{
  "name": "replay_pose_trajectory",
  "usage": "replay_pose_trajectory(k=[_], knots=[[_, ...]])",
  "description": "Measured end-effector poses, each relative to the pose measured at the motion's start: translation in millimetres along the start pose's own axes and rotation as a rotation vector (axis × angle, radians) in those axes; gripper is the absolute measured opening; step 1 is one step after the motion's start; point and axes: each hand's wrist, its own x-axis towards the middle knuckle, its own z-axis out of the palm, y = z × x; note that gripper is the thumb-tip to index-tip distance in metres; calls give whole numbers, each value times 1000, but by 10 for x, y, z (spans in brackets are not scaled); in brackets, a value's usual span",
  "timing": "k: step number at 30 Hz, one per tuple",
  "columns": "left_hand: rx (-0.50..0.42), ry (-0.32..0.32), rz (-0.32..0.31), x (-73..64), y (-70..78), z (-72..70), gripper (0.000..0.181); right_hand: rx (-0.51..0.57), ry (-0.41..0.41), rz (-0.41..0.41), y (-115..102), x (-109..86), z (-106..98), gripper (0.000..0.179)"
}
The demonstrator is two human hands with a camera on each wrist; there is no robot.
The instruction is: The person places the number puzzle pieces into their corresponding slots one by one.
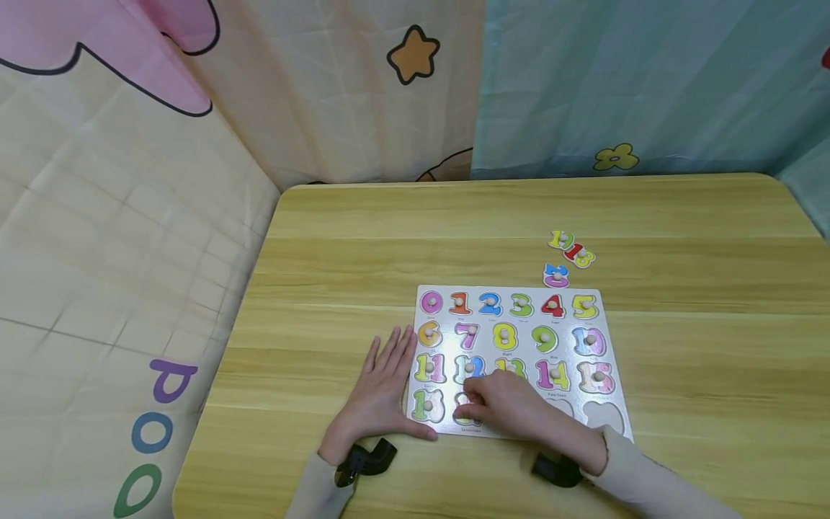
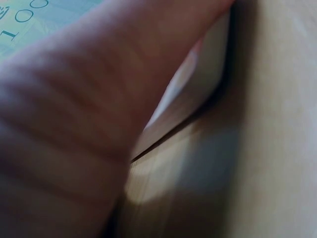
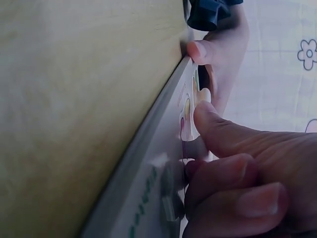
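A white number puzzle board [image 1: 519,321] lies on the table, with coloured number pieces in its cut-outs, each with a small knob. My left hand [image 1: 382,389] rests against the board's left edge, fingers straight, thumb stretched along the near edge. Over the bottom row, my right hand [image 1: 512,404] has its fingers curled, with thumb and forefinger at the number 17 piece [image 1: 468,417], partly hidden. In the right wrist view, the thumb [image 3: 210,119] touches down by a yellow-and-pink piece [image 3: 187,118]. Left of it sits the number 16 piece [image 1: 428,406].
Beyond the board lie loose pieces: a 19 [image 1: 561,239], an 18 [image 1: 579,255] and an upside-down 20 [image 1: 556,275], which is near the board's far edge. A pale recess [image 1: 603,417] shows at the board's bottom right. Printed curtains [image 1: 363,94] stand behind the wooden table [image 1: 700,259].
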Motion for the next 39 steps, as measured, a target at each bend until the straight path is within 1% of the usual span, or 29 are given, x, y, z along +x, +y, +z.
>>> replay_pose_trajectory(k=[7,9,12,15,18,21,24,28,30,33,36,39], knots=[[6,-8,-7,1,-2,11,146,-79,34,14,-9,-23,31,42],[8,-10,-8,0,-1,13,147,-81,30,17,-8,-34,13,41],[6,-8,-6,0,0,14,147,-53,32,25,16,-41,-95,39],[5,-11,-8,-5,-4,13,147,0,59,67,105,-5,-324,36],[1,-12,-10,-9,-11,12,147,50,132,132,310,77,-621,33],[-4,-9,-11,-8,-16,16,147,101,205,222,619,171,-927,34],[-4,-6,-9,-5,-17,19,147,109,287,307,953,241,-1205,41],[-4,-1,-5,-5,-13,19,147,65,351,413,1344,284,-1485,48],[-6,0,-4,-7,-9,17,147,39,349,471,1506,291,-1569,51],[-6,0,-5,-9,-2,11,147,18,314,545,1695,296,-1632,55],[-5,-2,-2,-7,3,4,147,5,265,590,1810,291,-1649,57],[-4,-7,0,2,6,-2,147,15,219,610,1862,279,-1644,58]])
